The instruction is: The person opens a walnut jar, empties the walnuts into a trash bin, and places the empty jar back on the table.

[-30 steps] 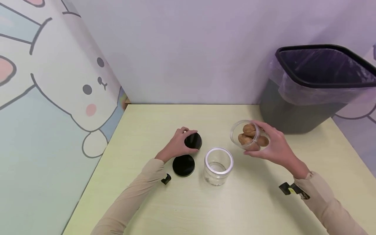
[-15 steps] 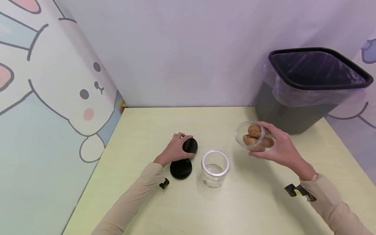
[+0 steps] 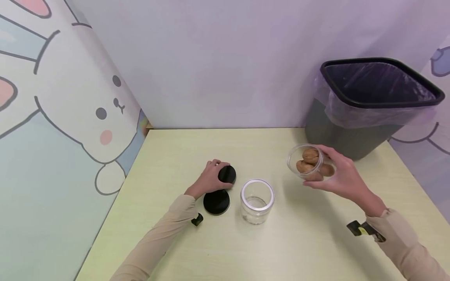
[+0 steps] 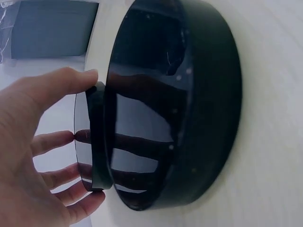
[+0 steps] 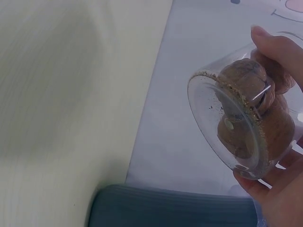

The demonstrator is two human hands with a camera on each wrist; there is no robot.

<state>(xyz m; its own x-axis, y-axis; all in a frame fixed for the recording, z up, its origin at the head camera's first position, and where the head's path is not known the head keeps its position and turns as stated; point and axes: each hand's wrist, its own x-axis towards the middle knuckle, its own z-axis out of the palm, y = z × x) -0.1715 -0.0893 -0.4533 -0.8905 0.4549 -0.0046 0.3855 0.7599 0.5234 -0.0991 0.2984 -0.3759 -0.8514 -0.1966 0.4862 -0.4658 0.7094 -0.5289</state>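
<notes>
My left hand (image 3: 207, 179) grips a round black lid (image 3: 227, 174) by its edge, thumb on one side and fingers on the other. Just in front of it a second black lid (image 3: 216, 202) lies flat on the table; in the left wrist view this lid (image 4: 147, 109) looms close. Raised above the table, my right hand (image 3: 346, 173) holds a clear jar (image 5: 208, 111) tilted, its open mouth toward the left. Several walnuts (image 3: 311, 155) sit inside, with brown crumbs along the jar's bottom edge. Between the hands stands another clear jar (image 3: 256, 216), upright, uncapped and without walnuts.
A grey bin (image 3: 337, 130) with a black rim and a plastic liner stands at the back right, just behind the right hand. The pale table (image 3: 183, 144) ends at a plain wall behind and a rabbit-patterned wall on the left.
My right hand has moved to the right with the jar of walnuts, away from the standing jar. My left hand keeps its grip on the lid. The head view has shifted slightly.
</notes>
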